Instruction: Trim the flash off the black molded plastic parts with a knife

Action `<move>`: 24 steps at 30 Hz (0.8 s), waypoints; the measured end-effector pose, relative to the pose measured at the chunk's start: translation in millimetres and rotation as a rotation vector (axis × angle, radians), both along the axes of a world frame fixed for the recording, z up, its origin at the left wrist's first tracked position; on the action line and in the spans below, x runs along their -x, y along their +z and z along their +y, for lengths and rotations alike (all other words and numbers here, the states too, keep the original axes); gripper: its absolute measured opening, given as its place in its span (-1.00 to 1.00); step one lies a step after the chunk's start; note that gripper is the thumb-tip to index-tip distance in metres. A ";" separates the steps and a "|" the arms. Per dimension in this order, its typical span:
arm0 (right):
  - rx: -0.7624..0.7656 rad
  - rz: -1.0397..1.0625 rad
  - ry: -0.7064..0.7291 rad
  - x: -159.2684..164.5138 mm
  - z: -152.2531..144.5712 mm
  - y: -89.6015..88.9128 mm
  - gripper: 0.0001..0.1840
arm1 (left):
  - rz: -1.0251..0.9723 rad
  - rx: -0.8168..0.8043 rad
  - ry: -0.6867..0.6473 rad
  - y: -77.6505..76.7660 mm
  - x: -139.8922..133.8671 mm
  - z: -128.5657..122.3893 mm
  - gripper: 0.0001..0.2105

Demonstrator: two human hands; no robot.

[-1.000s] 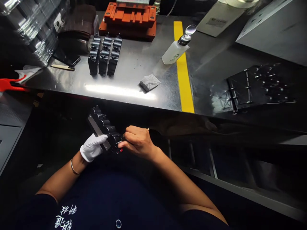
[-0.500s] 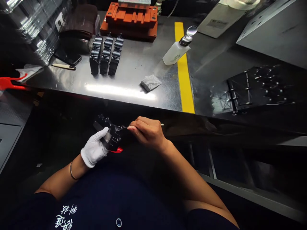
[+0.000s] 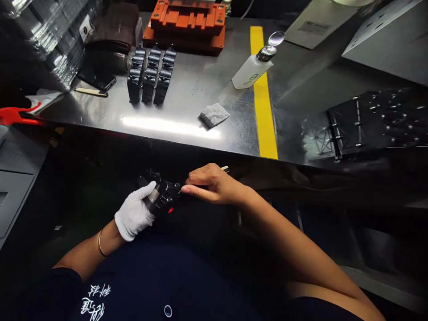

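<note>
My left hand (image 3: pixel 135 211), in a white glove, is closed around a black moulded part (image 3: pixel 162 192) with small bosses and a greyish flat patch. It holds the part below the front edge of the bench. My bare right hand (image 3: pixel 214 183) is closed, thumb against curled fingers, at the part's right end. A slim tool with a cream-coloured end (image 3: pixel 225 169) sticks out behind the right hand; its tip by the part is mostly hidden by the fingers. Just below the part shows a small red piece (image 3: pixel 170 210), unclear in kind.
On the metal bench (image 3: pixel 187 84) stand three black parts (image 3: pixel 152 78), an orange fixture (image 3: pixel 185 33), a white pump bottle (image 3: pixel 252 71) and a folded white cloth pad (image 3: pixel 214 115). Yellow tape (image 3: pixel 265 116) crosses the bench. Clear plastic trays (image 3: pixel 50 40) are stacked left; a pale-handled tool (image 3: pixel 91 92) lies near.
My right hand has turned and come lower, closer to the black part; the thin shaft seen between them before is now mostly hidden. The left hand keeps its hold, the part slightly turned.
</note>
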State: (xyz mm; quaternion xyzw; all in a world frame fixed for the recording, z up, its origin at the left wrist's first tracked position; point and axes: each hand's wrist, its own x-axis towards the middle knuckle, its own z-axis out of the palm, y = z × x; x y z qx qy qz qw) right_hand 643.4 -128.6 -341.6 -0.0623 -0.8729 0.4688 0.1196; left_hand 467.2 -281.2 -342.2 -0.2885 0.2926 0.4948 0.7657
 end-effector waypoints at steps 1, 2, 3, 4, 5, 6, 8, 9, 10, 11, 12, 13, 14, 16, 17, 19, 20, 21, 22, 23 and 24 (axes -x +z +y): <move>0.095 -0.049 0.066 -1.3 1.1 0.0 -0.54 | -0.018 0.003 -0.026 -0.9 -0.1 -0.1 -0.64; 0.185 -0.103 0.144 -2.7 1.8 -0.2 -0.52 | -0.028 0.006 -0.039 -1.7 0.6 0.5 -0.63; 0.264 -0.155 0.224 -4.1 2.1 -0.6 -0.50 | -0.024 0.006 -0.029 -2.1 2.2 1.6 -0.63; 0.326 -0.197 0.288 -5.5 1.8 -1.3 -0.49 | -0.004 0.002 0.005 -1.8 4.6 3.5 -0.63; 0.367 -0.224 0.309 -6.7 0.7 -2.2 -0.48 | 0.029 0.000 0.057 -0.7 7.7 5.8 -0.63; 0.393 -0.236 0.269 -7.4 -1.0 -3.5 -0.46 | 0.068 0.005 0.118 1.3 11.1 8.3 -0.63; 0.420 -0.211 -0.023 -6.9 -6.3 -7.0 -0.40 | 0.126 0.028 0.216 6.7 17.1 12.9 -0.61; 0.432 -0.173 -0.242 -5.4 -9.7 -9.1 -0.38 | 0.139 0.040 0.248 9.4 19.1 14.5 -0.59; 0.445 -0.125 -0.462 -3.0 -13.6 -11.3 -0.37 | 0.142 0.046 0.265 11.6 20.1 15.4 -0.56; 0.457 -0.071 -0.647 0.4 -17.8 -13.3 -0.37 | 0.139 0.044 0.273 13.0 20.2 15.6 -0.54; 0.467 -0.014 -0.774 4.4 -22.3 -15.2 -0.39 | 0.133 0.030 0.275 13.6 19.5 15.3 -0.52; 0.473 0.042 -0.840 8.8 -27.2 -16.8 -0.43 | 0.131 0.008 0.275 13.3 18.3 14.5 -0.51; 0.479 0.092 -0.860 13.5 -32.4 -18.1 -0.48 | 0.136 -0.014 0.273 12.5 16.8 13.6 -0.50; 0.502 0.168 -0.855 22.3 -43.1 -20.0 -0.59 | 0.165 -0.053 0.266 10.5 13.6 12.1 -0.49; 0.527 0.192 -0.852 26.0 -48.4 -20.8 -0.64 | 0.187 -0.067 0.260 9.8 12.2 11.7 -0.50; 0.592 0.213 -0.856 31.7 -57.9 -22.1 -0.68 | 0.231 -0.081 0.236 9.7 9.5 11.8 -0.52; 0.623 0.214 -0.854 33.7 -62.0 -22.6 -0.68 | 0.251 -0.085 0.226 10.1 8.3 12.2 -0.53; 0.651 0.211 -0.846 35.3 -65.7 -23.1 -0.68 | 0.272 -0.085 0.218 10.7 7.1 12.5 -0.54; 0.673 0.209 -0.832 36.8 -68.9 -23.5 -0.67 | 0.291 -0.077 0.211 11.0 6.0 12.8 -0.54; 0.693 0.205 -0.817 38.5 -71.9 -24.1 -0.66 | 0.309 -0.065 0.207 11.1 4.9 12.9 -0.54; 0.709 0.199 -0.803 40.6 -74.9 -24.8 -0.64 | 0.321 -0.053 0.204 10.7 3.9 12.7 -0.54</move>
